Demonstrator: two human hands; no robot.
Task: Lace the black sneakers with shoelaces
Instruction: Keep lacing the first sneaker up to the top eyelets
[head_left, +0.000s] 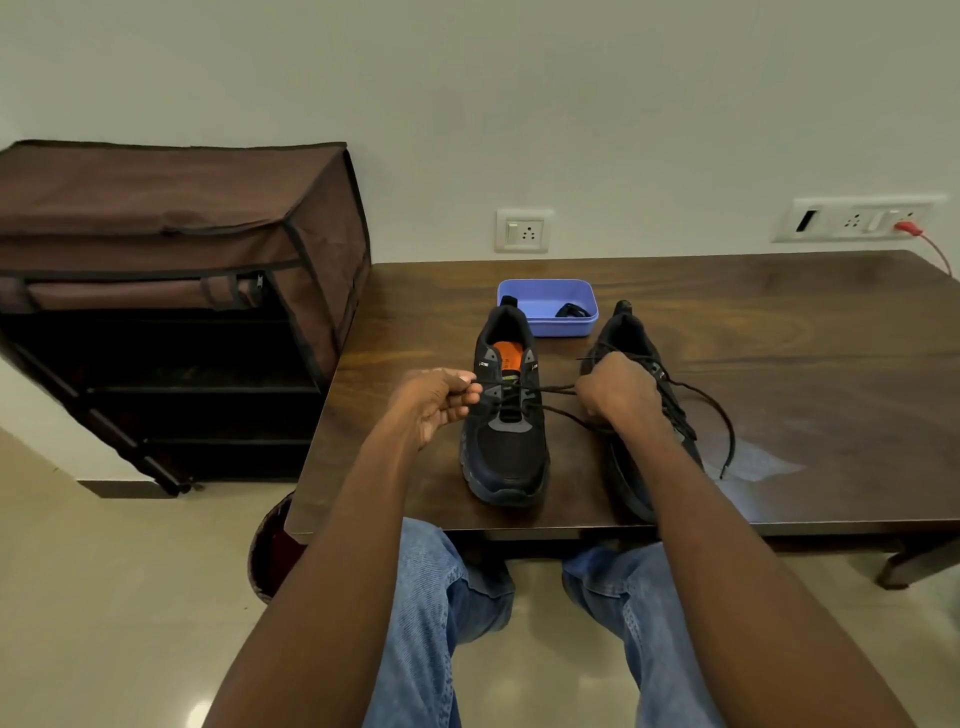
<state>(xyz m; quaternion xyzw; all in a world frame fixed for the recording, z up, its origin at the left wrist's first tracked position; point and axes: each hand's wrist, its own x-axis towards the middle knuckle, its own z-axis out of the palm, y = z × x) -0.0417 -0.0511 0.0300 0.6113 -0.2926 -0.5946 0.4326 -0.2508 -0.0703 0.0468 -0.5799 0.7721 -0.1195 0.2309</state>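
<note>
**Lace drawn taut across the left sneaker**

While the dark, glossy wood-grain worktop (779, 332) is carrying both shoes, the left hand (436, 402) is pinching one end of the thin black shoelace (550, 388), its grip clamped on the cord. The right hand (615, 389) is gripping the other end, partly hiding the right sneaker (644, 338). The mesh-toed black left sneaker (506, 441) is sitting between the hands, laced only low down. At 12 o'clock a rounded lavender plastic tub (545, 325) is standing; at 9 o'clock, a brown fabric shoe rack (171, 234).

Home, living room corner.
Fabric shoe rack (171, 291), wooden desk (779, 332), wall sockets (523, 230), tiled floor (104, 597).
</note>
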